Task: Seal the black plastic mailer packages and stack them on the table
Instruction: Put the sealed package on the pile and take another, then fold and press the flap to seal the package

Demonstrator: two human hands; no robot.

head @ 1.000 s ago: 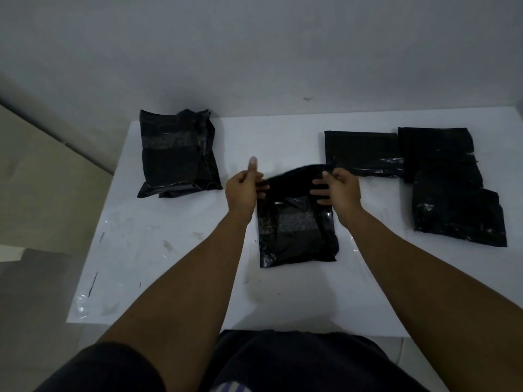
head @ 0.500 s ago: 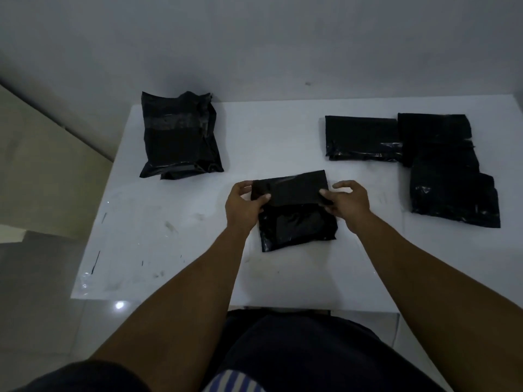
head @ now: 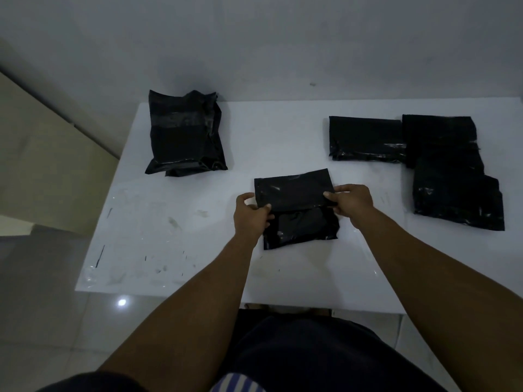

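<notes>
The black mailer [head: 300, 227] lay on the tabletop [head: 254, 131], its folded flap [head: 294, 193] running left to right; the left hand [head: 252, 215] pinched the flap's left end, the right hand [head: 352, 205] its right end.

Table [head: 198, 131] right end cropped; left hand [head: 250, 219] fingers partly behind mailer [head: 300, 224] flap.

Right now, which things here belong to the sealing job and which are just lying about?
Job: folded mailer, pinched by left hand and right hand; left stack; right-side mailers; white table.
Just there: tabletop smudges; tiled floor.
</notes>
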